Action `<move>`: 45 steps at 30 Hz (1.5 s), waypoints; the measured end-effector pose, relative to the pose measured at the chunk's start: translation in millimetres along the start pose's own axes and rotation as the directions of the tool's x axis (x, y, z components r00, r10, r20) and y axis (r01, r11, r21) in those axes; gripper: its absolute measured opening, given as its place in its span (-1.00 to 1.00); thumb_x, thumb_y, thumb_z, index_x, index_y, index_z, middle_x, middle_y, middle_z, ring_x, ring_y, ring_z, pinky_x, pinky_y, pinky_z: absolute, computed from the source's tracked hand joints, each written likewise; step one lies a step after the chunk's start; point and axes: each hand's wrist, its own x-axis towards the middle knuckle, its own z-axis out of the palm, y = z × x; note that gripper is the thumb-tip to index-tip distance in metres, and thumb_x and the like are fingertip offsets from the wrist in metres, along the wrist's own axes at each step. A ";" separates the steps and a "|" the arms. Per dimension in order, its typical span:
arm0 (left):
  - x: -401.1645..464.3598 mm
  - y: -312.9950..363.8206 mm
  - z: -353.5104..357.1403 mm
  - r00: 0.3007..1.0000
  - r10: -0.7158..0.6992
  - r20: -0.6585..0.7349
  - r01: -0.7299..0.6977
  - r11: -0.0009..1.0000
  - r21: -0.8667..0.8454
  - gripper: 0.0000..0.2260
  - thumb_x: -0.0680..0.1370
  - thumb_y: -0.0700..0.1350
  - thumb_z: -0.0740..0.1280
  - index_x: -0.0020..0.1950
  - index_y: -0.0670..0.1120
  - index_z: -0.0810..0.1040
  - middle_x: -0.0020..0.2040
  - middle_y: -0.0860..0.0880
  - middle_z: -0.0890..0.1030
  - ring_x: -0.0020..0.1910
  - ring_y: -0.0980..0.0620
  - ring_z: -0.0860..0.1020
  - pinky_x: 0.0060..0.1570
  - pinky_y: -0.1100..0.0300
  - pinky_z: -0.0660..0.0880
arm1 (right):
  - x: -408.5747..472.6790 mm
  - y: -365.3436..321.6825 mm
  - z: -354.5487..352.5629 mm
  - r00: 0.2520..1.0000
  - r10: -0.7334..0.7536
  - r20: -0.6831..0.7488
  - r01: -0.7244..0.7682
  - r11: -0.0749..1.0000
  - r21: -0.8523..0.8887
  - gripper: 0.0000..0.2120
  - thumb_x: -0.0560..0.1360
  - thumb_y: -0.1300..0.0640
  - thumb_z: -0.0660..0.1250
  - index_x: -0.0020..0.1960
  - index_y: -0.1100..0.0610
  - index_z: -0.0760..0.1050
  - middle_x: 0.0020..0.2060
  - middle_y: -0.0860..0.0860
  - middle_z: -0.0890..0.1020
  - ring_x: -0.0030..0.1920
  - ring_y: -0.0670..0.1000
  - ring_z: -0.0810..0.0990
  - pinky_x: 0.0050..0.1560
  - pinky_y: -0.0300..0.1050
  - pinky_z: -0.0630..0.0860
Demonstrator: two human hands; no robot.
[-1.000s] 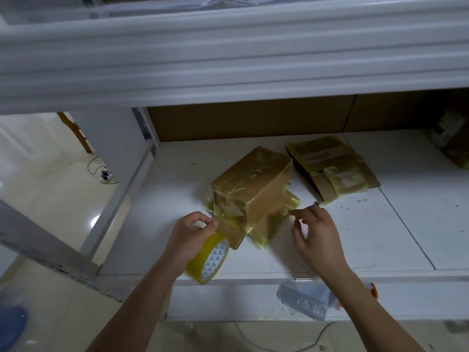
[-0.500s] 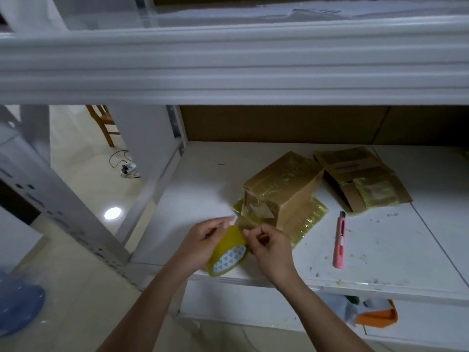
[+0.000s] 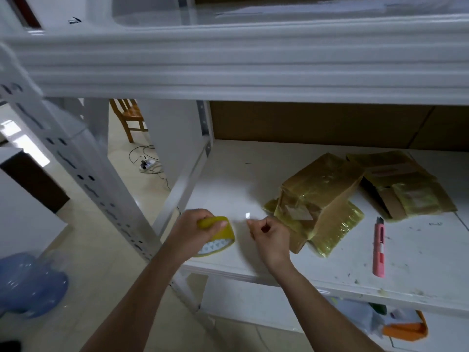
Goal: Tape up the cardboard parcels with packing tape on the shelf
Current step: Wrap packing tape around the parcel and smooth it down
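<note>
Left hand (image 3: 189,231) grip clasps tape roll (image 3: 218,237); right hand (image 3: 270,235) pinches tape end (image 3: 248,215).

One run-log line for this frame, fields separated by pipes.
left hand grips tape roll | right hand pinches pulled tape end | parcel on shelf, untouched | pink knife lying right

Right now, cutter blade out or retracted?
Cannot tell. The pink cutter lies flat on the shelf; its dark tip is too small to read.
</note>
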 end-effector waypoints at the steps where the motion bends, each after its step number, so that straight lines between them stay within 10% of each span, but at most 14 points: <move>1: 3.2 -0.5 -3.4 1.000 -0.018 -0.022 0.019 0.998 0.058 -0.77 0.48 0.01 0.48 -0.25 -0.12 0.62 -0.34 -0.03 0.58 -0.33 0.11 0.54 -0.38 0.32 0.41 | 3.3 0.6 6.2 0.999 -0.034 -0.004 0.033 0.997 -0.063 -0.66 0.50 0.11 0.44 -0.41 0.05 0.43 -0.39 -0.01 0.58 -0.30 0.00 0.55 -0.18 -0.11 0.48; 9: 22.4 -1.6 4.5 0.977 -0.146 -0.157 0.164 0.980 0.110 -0.60 0.49 0.18 0.41 -0.26 -0.16 0.56 -0.36 -0.01 0.55 -0.39 0.13 0.51 -0.40 0.24 0.35 | 15.9 31.2 40.4 0.988 -0.151 0.031 0.145 0.842 -0.520 -0.67 0.53 -0.07 0.35 -0.32 0.10 0.52 -0.16 -0.01 0.56 -0.24 -0.03 0.54 -0.38 -0.25 0.28; 14: 25.0 -6.7 12.0 0.959 -0.234 -0.158 0.241 0.970 0.029 -0.60 0.50 0.19 0.36 -0.27 -0.14 0.59 -0.35 -0.07 0.60 -0.36 0.05 0.58 -0.34 0.20 0.42 | 10.0 26.3 42.9 0.962 -0.271 0.039 0.249 0.806 -0.537 -0.87 0.52 0.06 0.39 -0.10 0.13 0.57 0.07 0.03 0.43 -0.04 -0.02 0.53 -0.16 -0.30 0.38; 20: 23.6 -3.4 11.9 0.962 -0.235 -0.140 0.242 0.969 0.039 -0.67 0.52 0.19 0.34 -0.06 -0.08 0.63 -0.15 0.01 0.64 -0.23 0.09 0.57 -0.24 0.18 0.47 | 8.0 14.5 36.3 0.982 -0.188 0.022 0.183 0.914 -0.361 -0.43 0.45 0.25 0.47 0.37 0.06 0.31 0.24 0.10 0.36 0.02 -0.04 0.48 -0.02 -0.24 0.47; 26: 24.8 16.5 8.4 0.969 0.150 -0.194 0.011 0.766 0.643 -0.60 0.57 0.09 0.32 0.35 -0.04 0.44 0.18 -0.09 0.46 0.16 -0.11 0.46 0.10 0.02 0.39 | -17.9 2.1 -10.0 0.872 -0.479 -0.096 0.408 0.822 -0.397 -0.66 0.45 0.38 0.36 0.18 0.12 0.51 0.09 0.02 0.46 -0.10 -0.13 0.46 -0.10 -0.20 0.55; 31: 34.9 61.2 40.8 0.947 0.321 0.025 -0.320 0.928 0.193 -0.43 0.53 -0.35 0.26 0.47 0.09 0.35 0.33 -0.06 0.29 -0.04 0.03 0.50 -0.01 0.20 0.52 | -15.1 -17.2 -80.0 0.743 -0.579 -0.335 0.401 0.786 -0.471 -0.59 0.38 0.23 0.34 0.21 0.06 0.47 0.31 0.15 0.34 0.30 0.09 0.28 0.27 -0.27 0.23; 34: 42.2 86.7 65.4 0.932 0.276 0.234 -0.273 0.961 -0.048 -0.26 0.50 -0.39 0.27 0.48 0.31 0.25 0.55 0.03 0.05 0.30 0.08 0.35 0.26 0.11 0.49 | 10.8 -12.9 -106.1 0.826 -0.555 -0.094 0.455 0.757 -0.469 -0.50 0.47 -0.15 0.21 0.38 -0.05 0.41 0.53 0.09 0.12 0.52 0.15 0.09 0.46 -0.04 0.09; 37: 43.4 91.4 88.0 0.890 0.273 0.366 -0.231 0.960 -0.157 -0.23 0.52 -0.37 0.25 0.33 0.52 0.27 0.56 0.08 0.15 0.48 0.03 0.28 0.34 0.15 0.43 | 26.2 -0.2 -128.4 0.839 -0.518 0.166 0.539 0.750 -0.383 -0.43 0.41 -0.08 0.21 0.43 -0.07 0.39 0.56 0.02 0.09 0.54 0.10 0.11 0.40 0.31 0.29; 41: 27.9 86.0 98.5 0.901 0.253 0.353 -0.195 0.962 -0.193 -0.25 0.44 -0.44 0.21 0.31 0.40 0.45 0.31 0.18 0.47 0.22 0.14 0.51 0.16 0.12 0.56 | 17.0 -10.3 -165.5 0.882 -0.421 0.211 0.456 0.875 -0.163 -0.54 0.42 -0.06 0.19 0.29 -0.03 0.51 0.50 -0.11 0.24 0.48 -0.14 0.22 0.30 -0.28 0.42; 45: 14.0 72.5 109.3 0.893 0.209 0.398 -0.109 0.960 -0.259 -0.22 0.47 -0.47 0.21 0.28 0.44 0.46 0.31 0.20 0.53 0.18 0.13 0.57 0.15 -0.02 0.58 | 10.9 -7.0 -171.5 0.881 -0.395 0.261 0.435 0.893 -0.115 -0.61 0.47 -0.11 0.26 0.23 0.01 0.55 0.46 -0.12 0.30 0.44 -0.18 0.26 0.21 -0.40 0.42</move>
